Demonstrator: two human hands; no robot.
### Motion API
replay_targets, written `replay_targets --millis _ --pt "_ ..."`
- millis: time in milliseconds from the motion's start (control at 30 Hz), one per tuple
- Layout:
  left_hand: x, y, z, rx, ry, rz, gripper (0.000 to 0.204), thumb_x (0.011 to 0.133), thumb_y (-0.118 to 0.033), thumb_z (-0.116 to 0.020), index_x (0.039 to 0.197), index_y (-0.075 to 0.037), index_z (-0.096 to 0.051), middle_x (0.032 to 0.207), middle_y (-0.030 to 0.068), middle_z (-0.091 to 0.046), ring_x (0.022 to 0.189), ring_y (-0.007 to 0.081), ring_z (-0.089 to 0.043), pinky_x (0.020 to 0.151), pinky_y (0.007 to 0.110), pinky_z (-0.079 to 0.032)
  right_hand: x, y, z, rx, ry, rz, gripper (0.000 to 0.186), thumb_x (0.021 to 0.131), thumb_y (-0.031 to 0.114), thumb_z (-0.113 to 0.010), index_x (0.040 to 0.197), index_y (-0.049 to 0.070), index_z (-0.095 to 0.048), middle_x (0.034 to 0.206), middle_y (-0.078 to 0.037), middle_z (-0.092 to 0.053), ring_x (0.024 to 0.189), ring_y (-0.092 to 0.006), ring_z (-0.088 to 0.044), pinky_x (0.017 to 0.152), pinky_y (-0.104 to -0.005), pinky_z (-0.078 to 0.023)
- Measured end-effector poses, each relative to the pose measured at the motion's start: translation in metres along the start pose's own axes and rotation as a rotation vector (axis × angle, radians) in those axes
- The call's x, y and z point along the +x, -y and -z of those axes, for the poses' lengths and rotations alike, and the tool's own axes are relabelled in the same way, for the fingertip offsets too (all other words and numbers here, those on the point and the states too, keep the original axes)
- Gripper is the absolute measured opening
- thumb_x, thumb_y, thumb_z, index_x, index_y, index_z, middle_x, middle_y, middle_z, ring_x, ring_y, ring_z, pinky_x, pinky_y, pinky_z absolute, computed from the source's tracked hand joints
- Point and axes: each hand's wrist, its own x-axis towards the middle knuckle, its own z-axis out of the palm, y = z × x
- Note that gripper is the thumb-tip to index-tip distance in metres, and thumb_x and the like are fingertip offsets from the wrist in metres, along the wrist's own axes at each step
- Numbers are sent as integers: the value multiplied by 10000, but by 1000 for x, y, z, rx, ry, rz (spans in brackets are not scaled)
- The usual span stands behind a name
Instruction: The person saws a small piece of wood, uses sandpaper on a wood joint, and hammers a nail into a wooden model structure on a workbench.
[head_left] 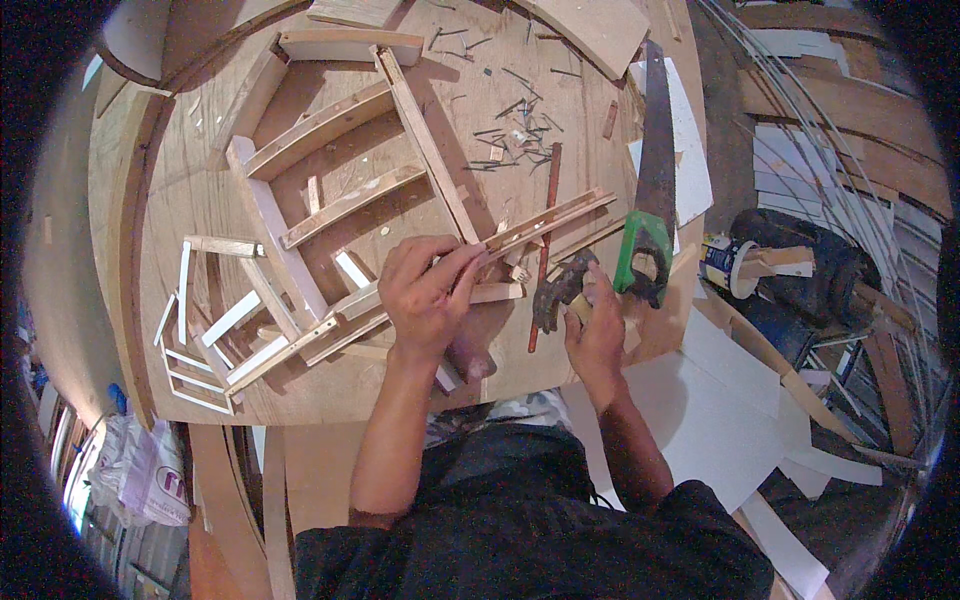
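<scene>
Two bare hands work over the round plywood tabletop (200, 150) as I watch from afar. At the far left of it lies a small ladder-like rack of thin white-edged slats (205, 345). Right of that sits the larger pale wooden frame with cross rails (330, 170), reaching to the far side. My left hand (425, 295) rests at the near edge of this frame, its fingers pinched together on the near end of a bundle of thin wooden strips (548, 222) that slants away to the right. A thin reddish-brown stick (545, 240) crosses beside them. Far behind lies a scatter of loose nails (515, 135). My right hand (597, 325) sits just right of the stick, fingers curled tight around a dark worn hammer head (560, 290). Rightmost is a handsaw with a green handle (645, 250), its blade pointing away, lying just beside that hand.
</scene>
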Motion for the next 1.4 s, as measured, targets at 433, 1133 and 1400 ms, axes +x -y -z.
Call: replay_targets --millis 433,1133,1400 --pt "-1 3 0 8 2 -5 203 729 -92 -892 923 -110 -838 884 35 -729 814 237 -680 715 368 -524 -25 64 22 382 168 -186 375 1055 200 -618 1385 22 -609 1221 -113 -711 1046 -282 -684 896 -340 -556" --pt "3 9 0 -6 34 -58 202 758 -97 -863 955 -99 -822 928 42 -738 858 242 -704 743 365 -559 11 107 17 322 58 74 310 1087 200 -552 1257 -31 -667 956 -142 -664 858 -250 -641 754 -392 -510" --pt "0 6 2 -12 63 -20 190 775 -102 -864 960 -93 -820 930 42 -738 858 245 -702 731 360 -572 9 110 30 434 156 -75 312 1084 199 -573 1282 -22 -671 1157 -214 -740 1093 -375 -714 985 -465 -542"
